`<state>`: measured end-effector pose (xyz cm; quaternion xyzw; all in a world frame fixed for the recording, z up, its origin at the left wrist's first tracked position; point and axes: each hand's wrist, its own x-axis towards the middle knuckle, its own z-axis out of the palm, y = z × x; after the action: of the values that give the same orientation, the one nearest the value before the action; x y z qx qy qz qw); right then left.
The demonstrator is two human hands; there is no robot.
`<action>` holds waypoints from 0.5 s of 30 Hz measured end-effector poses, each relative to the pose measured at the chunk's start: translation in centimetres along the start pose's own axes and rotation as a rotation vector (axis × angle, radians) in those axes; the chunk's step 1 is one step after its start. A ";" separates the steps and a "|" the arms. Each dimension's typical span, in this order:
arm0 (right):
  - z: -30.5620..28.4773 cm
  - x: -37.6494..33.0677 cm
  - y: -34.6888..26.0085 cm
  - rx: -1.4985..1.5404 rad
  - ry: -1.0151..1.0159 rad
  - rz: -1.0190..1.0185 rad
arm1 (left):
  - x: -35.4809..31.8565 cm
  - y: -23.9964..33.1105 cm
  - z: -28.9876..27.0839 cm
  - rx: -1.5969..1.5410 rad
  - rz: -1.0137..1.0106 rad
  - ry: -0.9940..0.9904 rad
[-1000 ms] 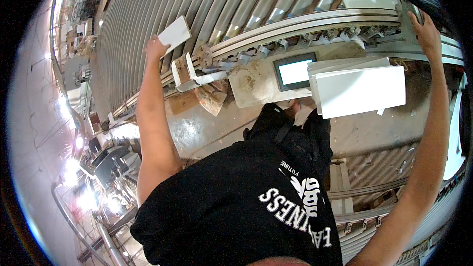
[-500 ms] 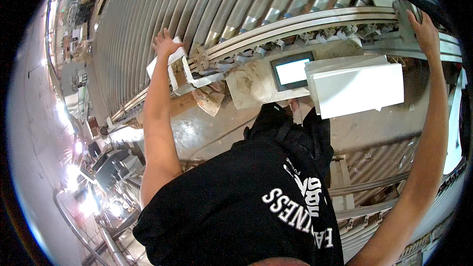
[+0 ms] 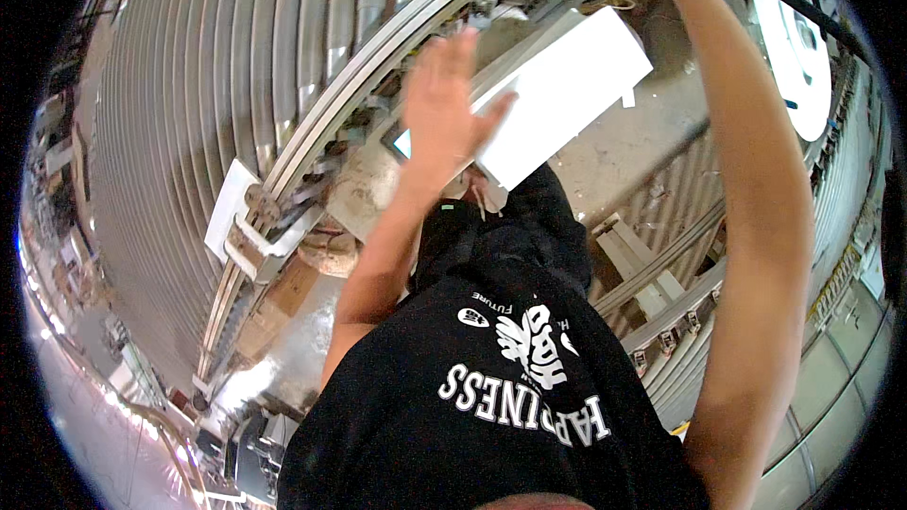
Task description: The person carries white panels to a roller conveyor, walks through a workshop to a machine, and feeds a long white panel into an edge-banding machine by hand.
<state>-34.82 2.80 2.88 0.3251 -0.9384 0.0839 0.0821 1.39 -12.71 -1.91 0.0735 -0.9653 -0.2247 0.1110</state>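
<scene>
- The stack of white panels (image 3: 572, 90) is seen directly to the right of the left hand (image 3: 442, 118), its near end just beside the thumb; whether it is touched there cannot be told.
- The stack's long axis is slanted from lower left to upper right, so that its lower-left end is turned toward the left hand and its other end is pointed away.
- The left fingers (image 3: 446, 55) are extended and closed on nothing that can be seen, with the thumb spread toward the stack; the hand is blurred.
- The right forearm (image 3: 761, 198) is stretched up past the stack's far side, and the right hand is cut off by the upper edge, so the state of its fingers cannot be told.
- The left hand is therefore the nearer of the two, as far as is shown.
- What the stack is borne by is hidden; grey floor (image 3: 609, 156) is seen past its lower-right side.
- A screen (image 3: 403, 144) is mostly covered by the left hand.
- Farther left, a metal rail (image 3: 350, 85) is bordered by a roller conveyor (image 3: 227, 38), and a small white panel (image 3: 227, 203) is seen beside a white bracket (image 3: 279, 247).
</scene>
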 end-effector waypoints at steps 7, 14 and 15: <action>-7.0 -3.0 -5.0 0.124 -0.163 0.200 | -1.5 9.8 7.3 -0.100 -0.054 -0.164; -3.9 -0.8 -2.1 -0.336 -0.455 -0.294 | 0.7 10.6 8.0 0.055 -0.128 -0.284; -3.6 -1.0 -2.4 -0.221 -0.440 -0.231 | 0.7 10.5 7.6 0.056 -0.127 -0.295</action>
<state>-32.20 2.33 6.43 0.4295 -0.8938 -0.1014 -0.0797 -2.13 -0.36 -3.74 0.1038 -0.9704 -0.2126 -0.0487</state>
